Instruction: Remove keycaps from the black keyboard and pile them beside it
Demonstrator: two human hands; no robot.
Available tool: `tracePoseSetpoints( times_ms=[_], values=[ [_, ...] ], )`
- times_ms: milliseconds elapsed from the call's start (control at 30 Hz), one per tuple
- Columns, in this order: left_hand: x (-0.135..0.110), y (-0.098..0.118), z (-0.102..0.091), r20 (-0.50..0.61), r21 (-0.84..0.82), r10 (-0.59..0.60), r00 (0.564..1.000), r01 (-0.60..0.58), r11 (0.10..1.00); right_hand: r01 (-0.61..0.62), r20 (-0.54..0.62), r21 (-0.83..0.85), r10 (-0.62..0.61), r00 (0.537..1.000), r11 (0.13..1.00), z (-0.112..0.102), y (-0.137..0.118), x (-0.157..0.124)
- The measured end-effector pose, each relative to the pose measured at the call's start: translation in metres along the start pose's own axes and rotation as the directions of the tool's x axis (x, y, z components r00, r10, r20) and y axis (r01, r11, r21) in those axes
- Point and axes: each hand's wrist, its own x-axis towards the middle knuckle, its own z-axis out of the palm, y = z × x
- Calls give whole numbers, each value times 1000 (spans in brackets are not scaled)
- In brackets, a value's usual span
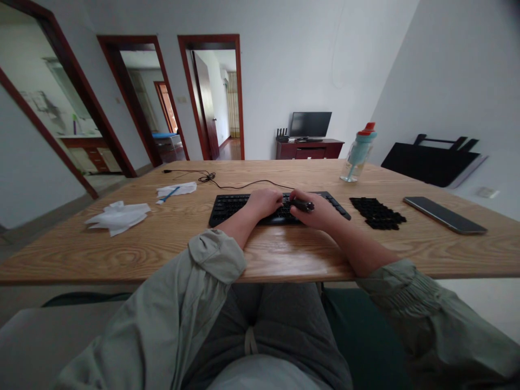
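Note:
A black keyboard (pixel 226 208) lies on the wooden table in front of me, its cable running off behind it to the left. My left hand (pixel 265 203) rests on its middle, fingers curled in and fingertips close to the right hand; what they pinch, if anything, is hidden. In my right hand (pixel 314 212) is a black-handled tool (pixel 303 205), gripped with its handle end pointing right and its tip down among the keys, too small to make out. Many small black keycaps (pixel 377 213) are laid out in rows to the right of the keyboard.
Crumpled white tissues (pixel 119 216) lie at the left, with a blue-handled brush (pixel 169 195) on a folded tissue (pixel 184 188). A coiled cable (pixel 207 176) is behind. At the right are a clear bottle (pixel 357 154) and a phone (pixel 444 214). The table's front edge (pixel 298 279) is near me.

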Motion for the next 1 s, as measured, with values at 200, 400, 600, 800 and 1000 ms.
tracePoseSetpoints(
  times_ms=[200, 400, 600, 800, 1000],
  values=[
    [-1, -2, 0, -19, -18, -37, 999, 36, 999, 3, 9, -16, -3, 1000, 1000, 4, 2, 0],
    [-1, -8, 7, -34, -106, -77, 996, 73, 992, -23, -91, 37, 26, 996, 999, 13, 14, 6],
    [3, -9, 10, -19, -111, -83, 996, 81, 991, -11, -149, 142, 32, 988, 990, 22, 21, 13],
    [1, -4, 5, -35, -72, -6, 999, 4, 997, 2, -158, 163, 24, 987, 987, 23, 20, 15],
    [3, -6, 13, -58, -139, 33, 998, -41, 989, -2, -215, 234, 53, 975, 972, 31, 24, 16]
  ],
)
